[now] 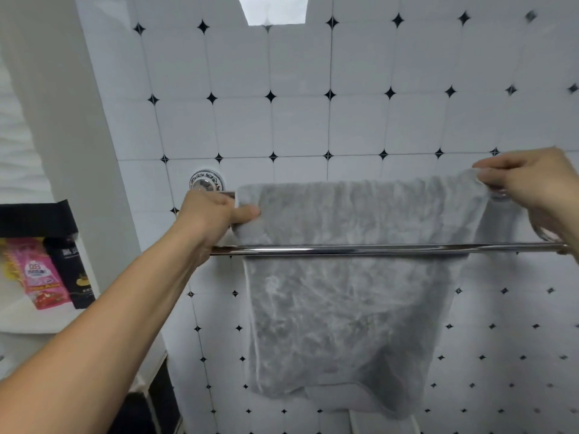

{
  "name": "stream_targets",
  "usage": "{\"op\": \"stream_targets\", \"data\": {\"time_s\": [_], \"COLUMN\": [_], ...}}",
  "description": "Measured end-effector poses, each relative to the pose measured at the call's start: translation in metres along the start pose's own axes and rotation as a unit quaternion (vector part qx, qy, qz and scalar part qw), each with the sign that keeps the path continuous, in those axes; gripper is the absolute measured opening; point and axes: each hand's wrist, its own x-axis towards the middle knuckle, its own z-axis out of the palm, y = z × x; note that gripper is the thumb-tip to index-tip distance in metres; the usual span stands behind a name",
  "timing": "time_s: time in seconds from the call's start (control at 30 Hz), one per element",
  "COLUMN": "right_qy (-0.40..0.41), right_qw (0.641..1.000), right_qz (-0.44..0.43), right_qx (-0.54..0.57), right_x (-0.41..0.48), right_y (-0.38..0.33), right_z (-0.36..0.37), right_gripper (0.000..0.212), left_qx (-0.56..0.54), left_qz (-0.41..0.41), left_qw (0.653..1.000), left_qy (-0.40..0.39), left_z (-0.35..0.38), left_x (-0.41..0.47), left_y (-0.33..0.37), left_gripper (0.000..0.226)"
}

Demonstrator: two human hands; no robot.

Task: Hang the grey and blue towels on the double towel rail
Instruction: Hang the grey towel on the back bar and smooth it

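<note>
Grey towel [347, 296]: draped over far bar, behind near bar [385, 249].
Left hand [216, 214]: fingers pinch towel's left corner.
Right hand [532, 183]: fingers pinch right corner.

bright even light, glare patch on wall tiles [272, 9], wide-angle bending at edges, slight softness.

— Where's your left hand [216, 211]?
— Reached up and forward on a long bare forearm, thumb pressed flat across, fingers curled behind.
— And your right hand [529, 183]?
— Level with it, far right, pinching with thumb and fingers.
</note>
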Motion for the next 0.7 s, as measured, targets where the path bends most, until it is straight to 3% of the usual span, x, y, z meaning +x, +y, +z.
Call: {"op": "stream_targets", "data": {"time_s": [0.13,0.33,0.4,0.47,0.57,0.7], "right_qy": [-0.006,-0.034,0.001,0.006,-0.095,-0.233], "right_qw": [1.0,0.984,0.946,0.916,0.9,0.881], "right_qz": [0.001,0.002,-0.056,-0.131,-0.235,-0.309], "right_qx": [-0.022,-0.174,-0.32,-0.38,-0.354,-0.272], "right_x": [0.004,0.002,0.001,-0.005,-0.019,-0.048], "right_y": [-0.002,0.02,0.018,0.003,-0.031,-0.072], "right_z": [0.0,-0.006,-0.006,0.001,0.04,0.134], "right_gripper": [0.014,0.019,0.025,0.021,0.02,0.023], "left_qx": [0.055,-0.11,-0.135,-0.14,-0.159,-0.168], "left_qz": [-0.008,-0.14,-0.151,-0.149,-0.143,-0.149], "left_qw": [0.995,0.981,0.978,0.978,0.977,0.974], "left_qy": [-0.078,-0.073,-0.051,-0.04,-0.024,-0.008], "left_z": [-0.001,0.001,0.004,0.006,0.007,0.009], "left_x": [-0.011,0.0,0.005,0.006,0.006,0.006], "left_y": [-0.004,0.011,0.013,0.014,0.014,0.013], "left_gripper": [0.032,0.012,0.011,0.011,0.015,0.017]}}
